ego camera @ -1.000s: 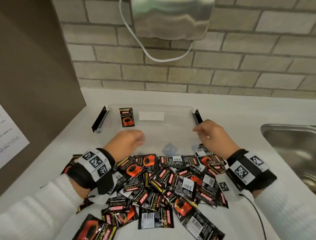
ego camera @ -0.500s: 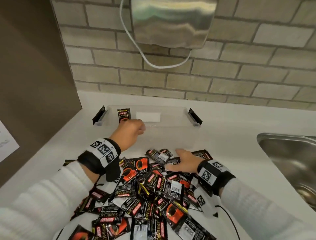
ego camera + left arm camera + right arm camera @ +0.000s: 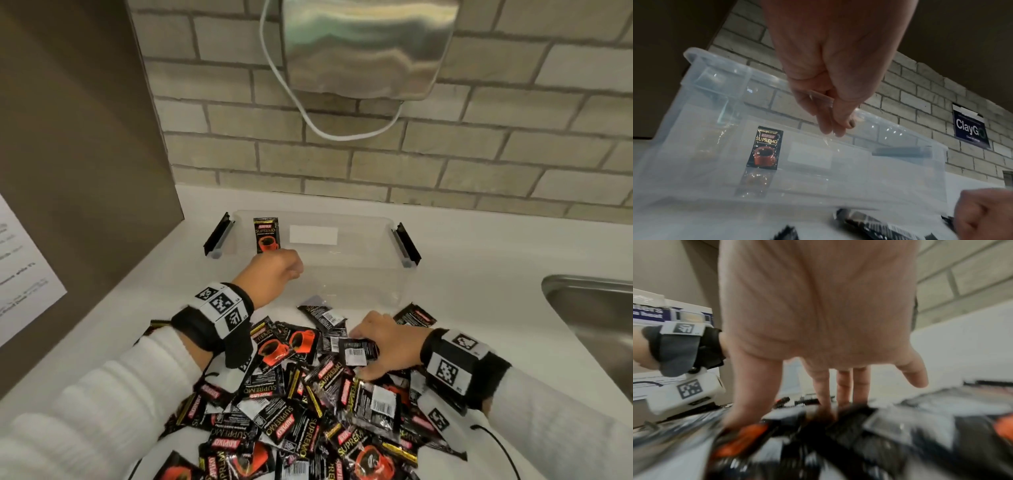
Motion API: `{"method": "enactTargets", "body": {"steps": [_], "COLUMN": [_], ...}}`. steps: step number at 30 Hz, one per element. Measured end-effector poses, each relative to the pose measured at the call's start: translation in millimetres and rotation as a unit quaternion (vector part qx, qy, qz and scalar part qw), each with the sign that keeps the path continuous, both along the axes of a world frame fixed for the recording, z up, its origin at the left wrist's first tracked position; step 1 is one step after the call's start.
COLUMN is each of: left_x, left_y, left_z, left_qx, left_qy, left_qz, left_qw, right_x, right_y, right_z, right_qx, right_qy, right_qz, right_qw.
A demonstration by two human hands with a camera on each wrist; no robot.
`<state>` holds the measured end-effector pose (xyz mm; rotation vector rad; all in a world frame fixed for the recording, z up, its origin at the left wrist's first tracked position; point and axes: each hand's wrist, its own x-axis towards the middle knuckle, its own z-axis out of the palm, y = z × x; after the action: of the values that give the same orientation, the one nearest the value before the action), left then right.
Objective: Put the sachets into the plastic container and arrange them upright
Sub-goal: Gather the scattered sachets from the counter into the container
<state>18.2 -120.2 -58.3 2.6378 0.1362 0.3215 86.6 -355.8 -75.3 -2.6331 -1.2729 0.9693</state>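
Steel sink (image 3: 596, 308), wall dryer (image 3: 363, 44), ClayGo sign (image 3: 970, 128)

The head camera looks down from high up at the bench (image 3: 462, 260). The left wrist camera sits low and close, facing the far brick wall (image 3: 920, 91). The right wrist camera looks left, very near the sachets (image 3: 859, 434). All see the sachets.

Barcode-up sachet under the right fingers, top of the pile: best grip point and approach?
Pinch the sachet by its free edge facing the plastic container, coming from above. It lies flat, barcode up, on top of the heap, so that edge looks easiest to get a thumb under. The right hand already rests spread over it; the left hand grips the container's near rim.
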Motion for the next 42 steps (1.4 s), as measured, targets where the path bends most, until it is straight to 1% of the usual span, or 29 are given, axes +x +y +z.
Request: {"method": "enactTargets", "body": {"steps": [3,4,6,7,10,12,15,16,17,19,20,21,22,24,27,30,33,34,36,38,39,40,41,42], "left_x": [3.8,4.9,5.6,4.7,-0.3,-2.9,-4.4,-4.5,-4.6,-4.7,-4.7,-5.7,-6.7,-9.8,-16.1,-22.7,-31.3,-34.0,-41.7,-50.5,-54.9,-58.4,-60.9,-62.3], "left_y": [2.1,1.3,-0.1,-0.4,0.0,-0.7,-3.5,-3.9,-4.4,-5.1,-5.7,-6.8,-8.0,-10.0,-13.9,-16.4,-17.6,-17.7,-19.4,-21.6,-22.9,-24.2,-25.7,-26.9], "left_z": [7.4,9.7,10.0,8.5,2.4,-1.3,-3.7,-3.3,-2.7,-1.6,-1.4,-1.4,-1.5,-2.9,-4.3,-2.9,-1.3,-1.5,-0.7,1.2,1.6,1.5,1.4,0.7], "left_qx": [-0.008,-0.001,0.012,0.008,-0.006,0.001,0.007,0.009,0.011,0.011,0.012,0.013,0.013,0.017,0.052,0.072,0.059,0.057,0.050,0.040,0.035,0.031,0.033,0.050], "left_qy": [-0.007,0.002,0.026,0.028,0.027,0.032,0.032,0.032,0.033,0.040,0.042,0.043,0.042,0.033,0.032,0.044,0.066,0.061,0.003,-0.068,-0.077,-0.060,-0.015,0.053], "left_qz": [0.002,0.001,-0.003,-0.006,-0.012,-0.014,-0.011,-0.010,-0.008,-0.006,-0.006,-0.003,0.002,0.010,0.028,0.030,0.010,0.002,-0.015,-0.046,-0.069,-0.091,-0.104,-0.109], "left_qw": [1.000,1.000,1.000,1.000,1.000,0.999,0.999,0.999,0.999,0.999,0.999,0.999,0.999,0.999,0.998,0.996,0.996,0.996,0.999,0.996,0.994,0.994,0.994,0.991], "right_x": [-2.3,-4.5,-10.9,-12.6,-12.2,-10.8,-6.4,-5.1,-4.9,-9.8,-14.6,-19.6,-22.7,-24.6,-22.7,-24.3,-22.1,-21.1,-20.2,-20.1,-21.0,-21.8,-22.1,-21.4], "right_y": [11.3,16.0,23.5,24.5,17.9,12.1,11.2,13.8,16.7,23.3,26.8,28.8,30.0,29.2,24.6,23.8,24.2,24.2,23.9,24.3,24.7,25.0,25.0,24.2], "right_z": [8.1,6.4,-1.0,-3.9,3.5,11.3,14.8,15.1,13.9,7.6,3.6,-0.7,-3.6,-5.7,-6.9,-9.6,-11.0,-11.3,-11.5,-11.0,-9.2,-6.4,-1.8,4.5], "right_qx": [0.034,0.029,-0.012,-0.021,-0.002,0.011,0.104,0.098,0.050,-0.085,-0.121,-0.135,-0.128,-0.078,-0.007,0.014,0.017,0.031,0.066,0.099,0.108,0.114,0.124,0.138], "right_qy": [-0.001,-0.001,-0.015,-0.023,-0.020,-0.017,-0.068,-0.082,-0.075,-0.036,-0.030,-0.035,-0.044,-0.048,-0.023,0.001,-0.025,-0.026,-0.030,-0.056,-0.071,-0.083,-0.087,-0.084], "right_qz": [0.050,0.068,0.100,0.106,0.106,0.092,0.007,-0.013,-0.024,-0.015,-0.002,0.009,0.014,0.002,-0.029,-0.068,-0.062,-0.062,-0.061,-0.050,-0.040,-0.030,-0.025,-0.028], "right_qw": [0.998,0.997,0.995,0.994,0.994,0.996,0.992,0.992,0.996,0.996,0.992,0.990,0.991,0.996,0.999,0.998,0.998,0.997,0.995,0.992,0.991,0.990,0.988,0.986]}}
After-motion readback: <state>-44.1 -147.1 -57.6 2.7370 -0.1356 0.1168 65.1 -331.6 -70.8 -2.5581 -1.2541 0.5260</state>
